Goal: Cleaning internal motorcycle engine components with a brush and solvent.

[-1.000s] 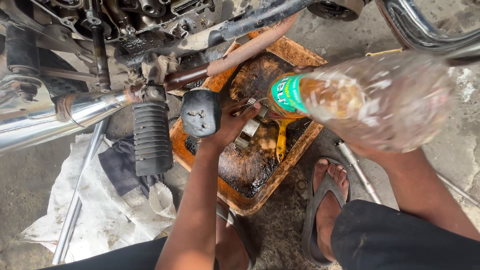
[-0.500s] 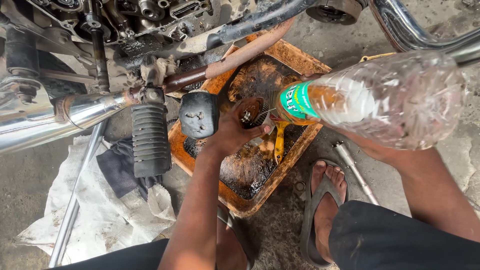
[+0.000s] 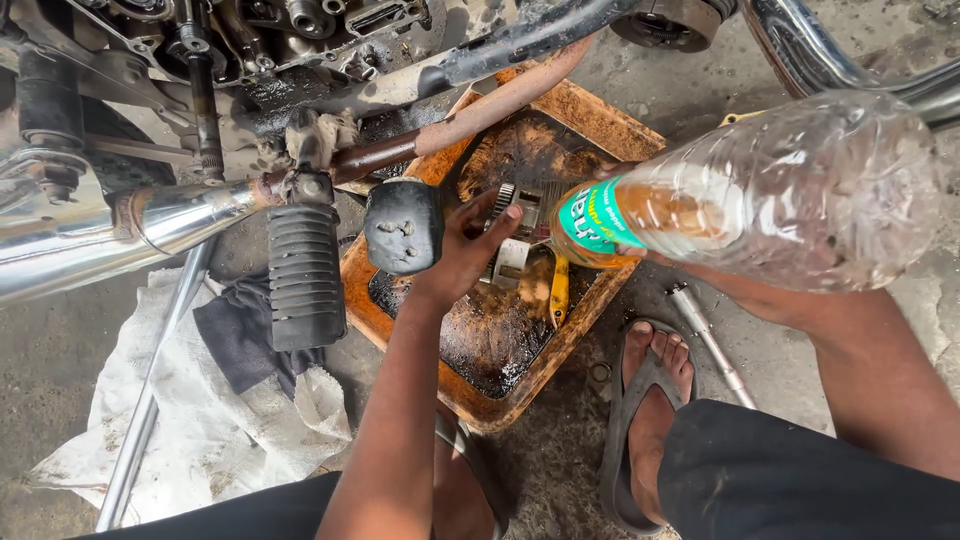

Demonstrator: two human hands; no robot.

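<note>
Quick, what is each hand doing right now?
Left hand: closed on a toothed metal part over the rusty tray.
Right hand: holding a tilted plastic bottle.

A left hand (image 3: 462, 250) holds a toothed metal part (image 3: 508, 232) over a tray (image 3: 470, 395) on the ground, a foot peg (image 3: 304, 275) and a pedal (image 3: 402, 226) just to its left. Just right of that hand, a bottle (image 3: 760, 195) lies tilted in the right hand (image 3: 700, 275), mouth toward the part. Beyond both hands stands a motorcycle engine (image 3: 290, 40). Left of the tray, a cloth (image 3: 200, 420) lies under a rod (image 3: 150, 400); a sandalled foot (image 3: 650, 400) rests beside the tray's right edge.
</note>
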